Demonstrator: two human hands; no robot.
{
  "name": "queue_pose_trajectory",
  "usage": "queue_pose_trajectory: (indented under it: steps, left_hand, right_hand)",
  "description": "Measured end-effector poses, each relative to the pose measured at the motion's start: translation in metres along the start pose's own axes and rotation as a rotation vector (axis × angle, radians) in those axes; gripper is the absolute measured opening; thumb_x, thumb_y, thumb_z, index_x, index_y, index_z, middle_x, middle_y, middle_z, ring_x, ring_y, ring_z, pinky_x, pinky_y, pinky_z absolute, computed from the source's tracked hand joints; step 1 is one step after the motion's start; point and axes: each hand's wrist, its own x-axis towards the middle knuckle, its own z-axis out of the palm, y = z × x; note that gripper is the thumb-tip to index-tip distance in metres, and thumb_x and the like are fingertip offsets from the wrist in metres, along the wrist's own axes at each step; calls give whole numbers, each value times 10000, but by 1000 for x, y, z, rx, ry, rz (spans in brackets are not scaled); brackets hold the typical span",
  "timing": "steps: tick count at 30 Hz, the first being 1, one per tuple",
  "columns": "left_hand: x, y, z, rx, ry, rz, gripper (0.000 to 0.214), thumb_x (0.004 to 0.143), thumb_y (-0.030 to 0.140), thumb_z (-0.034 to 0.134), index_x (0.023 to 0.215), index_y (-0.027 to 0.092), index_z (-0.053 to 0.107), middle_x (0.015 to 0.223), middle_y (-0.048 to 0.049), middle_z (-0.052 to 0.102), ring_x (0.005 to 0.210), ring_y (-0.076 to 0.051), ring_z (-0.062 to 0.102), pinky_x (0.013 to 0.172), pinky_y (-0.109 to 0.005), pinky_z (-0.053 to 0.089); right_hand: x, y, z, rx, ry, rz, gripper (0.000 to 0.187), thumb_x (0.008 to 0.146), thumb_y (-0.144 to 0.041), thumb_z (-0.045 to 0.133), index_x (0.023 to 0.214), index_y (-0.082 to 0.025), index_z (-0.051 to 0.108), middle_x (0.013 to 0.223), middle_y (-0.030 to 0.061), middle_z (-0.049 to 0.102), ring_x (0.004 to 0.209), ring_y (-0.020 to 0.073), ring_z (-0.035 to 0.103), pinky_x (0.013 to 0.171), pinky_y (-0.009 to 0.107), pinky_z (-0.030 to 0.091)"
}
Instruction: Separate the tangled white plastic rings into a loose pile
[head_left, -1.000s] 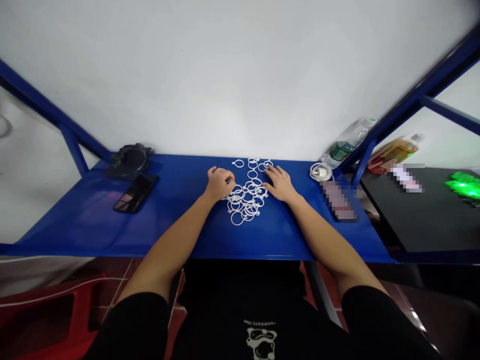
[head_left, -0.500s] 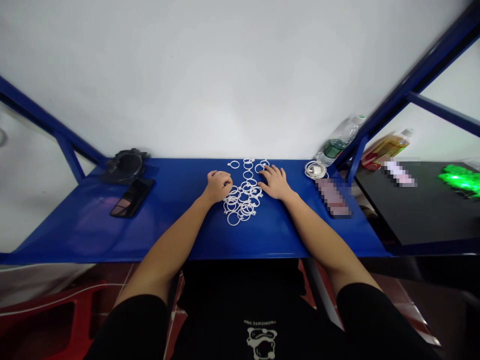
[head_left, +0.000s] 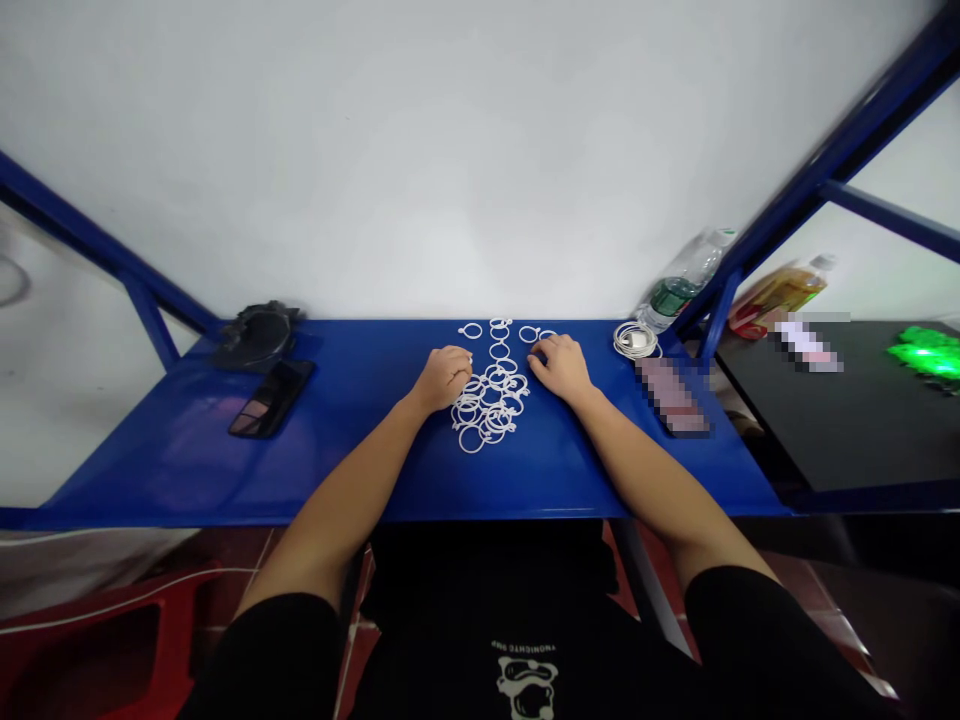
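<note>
White plastic rings with small eyelets, like curtain rings, lie in a loose pile [head_left: 489, 422] on the blue table [head_left: 360, 440]. My left hand [head_left: 444, 380] is closed at the pile's left edge, with a small white bit of a ring showing at its fingertips. To the right of the pile, my right hand [head_left: 562, 368] rests with its thumb apart and its fingers slightly bent. Its fingertips partly cover one ring [head_left: 547, 333]; a second ring [head_left: 529, 334] lies just left of them. A short column of rings [head_left: 499, 351] runs from the pile toward the wall.
One separate ring [head_left: 472, 331] lies near the wall. A black phone [head_left: 271, 398] and a dark plastic bag [head_left: 259, 335] are on the left. To the right sit a coiled white cable [head_left: 636, 341], a bottle [head_left: 671, 298] and a blurred-out flat object [head_left: 673, 398].
My right hand has shifted right, and the ring at its fingertips now lies apart from its neighbour. A white bit has come into view at my left fingertips. The view has shifted slightly.
</note>
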Motion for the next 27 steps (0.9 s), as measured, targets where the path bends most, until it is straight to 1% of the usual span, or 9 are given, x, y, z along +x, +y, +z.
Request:
queue_pose_trajectory:
  steps: [2, 5, 7, 10, 13, 17, 22, 24, 27]
  left_hand:
    - [-1, 1, 0, -5, 26, 16, 232, 817, 153, 459, 666, 221, 622, 903, -51, 753, 1136, -240, 670, 980, -429, 414]
    - [-1, 2, 0, 20, 41, -25, 211, 813, 156, 485, 718, 226, 660, 916, -32, 762, 1080, -233, 674, 1020, -445, 389]
    - [-1, 2, 0, 44, 45, -73, 211, 808, 152, 498, 732, 225, 680, 921, -24, 768, 1053, -233, 669, 1049, -466, 359]
    - [-1, 2, 0, 67, 58, -108, 221, 810, 152, 500, 726, 221, 692, 894, -27, 766, 1019, -236, 660, 1055, -485, 338]
    - [0, 2, 0, 78, 44, -113, 249, 833, 159, 484, 754, 225, 711, 887, -29, 765, 975, -235, 652, 1037, -484, 350]
    - [0, 3, 0, 88, -1, -88, 294, 862, 147, 451, 819, 225, 731, 918, -37, 763, 949, -234, 641, 1013, -467, 379]
    - [1, 0, 2, 77, -21, -43, 264, 844, 128, 447, 782, 217, 688, 890, -50, 743, 897, -243, 619, 895, -424, 445]
    - [1, -2, 3, 61, 2, -42, 249, 834, 116, 444, 792, 217, 668, 886, -56, 738, 879, -245, 615, 878, -413, 464]
    - [0, -4, 4, 3, 72, -77, 241, 822, 109, 449, 885, 210, 658, 895, -59, 742, 868, -241, 636, 863, -398, 487]
  right_hand:
    - [-1, 2, 0, -1, 41, 9, 311, 981, -378, 544, 1119, -178, 737, 1144, 150, 711, 1075, 327, 583, 961, 450, 436]
    - [-2, 7, 4, 3, 73, 27, 421, 971, -409, 575, 1306, -180, 689, 1370, 155, 645, 1277, 359, 520, 1091, 496, 391]
    - [-3, 10, 9, -1, 42, 62, 503, 965, -452, 591, 1394, -197, 646, 1507, 143, 566, 1415, 396, 426, 1161, 557, 330]
    - [-3, 15, 15, 4, -40, 107, 559, 969, -506, 584, 1452, -225, 612, 1603, 118, 486, 1508, 432, 331, 1193, 630, 280]
    - [-3, 16, 16, 21, -75, 110, 555, 977, -509, 574, 1460, -237, 608, 1613, 99, 482, 1521, 424, 335, 1208, 638, 271]
    - [-2, 16, 15, 33, -88, 99, 547, 979, -499, 570, 1459, -239, 607, 1583, 100, 522, 1499, 409, 385, 1209, 626, 290]
    - [-1, 17, 15, 30, -95, 84, 549, 978, -498, 566, 1461, -239, 602, 1563, 110, 543, 1485, 403, 408, 1204, 618, 299]
    - [-1, 16, 15, 28, -100, 88, 551, 977, -498, 565, 1460, -236, 603, 1564, 109, 541, 1486, 399, 408, 1208, 614, 296]
    - [-2, 15, 14, 21, -108, 93, 551, 978, -500, 558, 1459, -234, 602, 1564, 105, 541, 1486, 389, 410, 1213, 605, 296]
